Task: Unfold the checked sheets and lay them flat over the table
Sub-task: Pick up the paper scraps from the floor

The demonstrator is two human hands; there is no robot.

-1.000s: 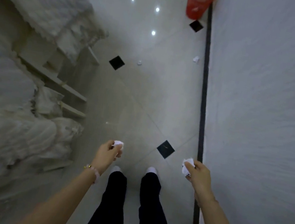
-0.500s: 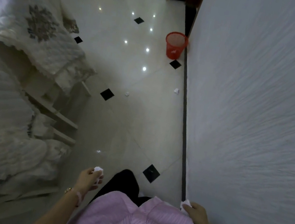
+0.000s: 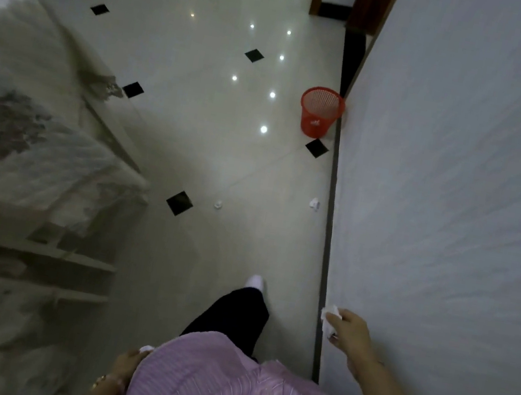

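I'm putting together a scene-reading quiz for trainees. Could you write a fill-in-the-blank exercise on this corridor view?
1. The right hand grips a crumpled white paper wad close beside the pale ____.
2. The mesh plastic wastebasket standing on the glossy tiled floor is ____.
3. ____ loose white paper scraps lie on the floor ahead of the person.
4. The left hand holds a smaller white wad next to a striped shirt coloured ____.

Missing words: wall; red; two; pink.
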